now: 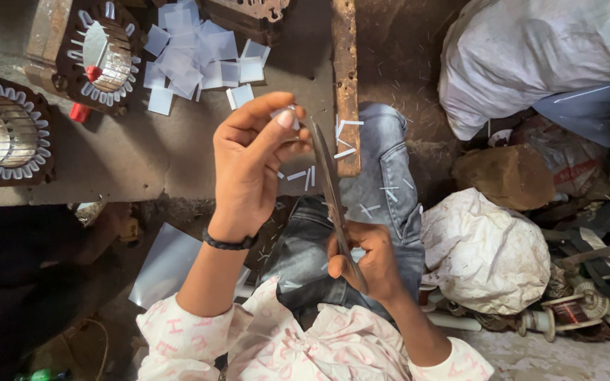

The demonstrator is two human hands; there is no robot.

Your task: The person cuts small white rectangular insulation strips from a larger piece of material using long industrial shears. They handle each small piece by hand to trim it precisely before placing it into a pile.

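Observation:
My left hand (pixel 252 166) is raised over my lap and pinches a small white paper piece (pixel 285 114) between thumb and fingertips. My right hand (pixel 370 261) grips the handles of long metal scissors (pixel 330 187), whose blades point up towards the paper piece. Thin white paper strips (pixel 347 137) lie on my jeans (pixel 383 183) and on the slab edge. A black band sits on my left wrist.
On the grey slab (pixel 128 159) lie a heap of white paper squares (pixel 195 56) and two motor stators (pixel 104 53) (pixel 5 134) with white slot liners. A rusty bar (pixel 346 77) stands upright. White sacks (pixel 524 56) (pixel 485 254) and wire spools (pixel 566 314) crowd the right.

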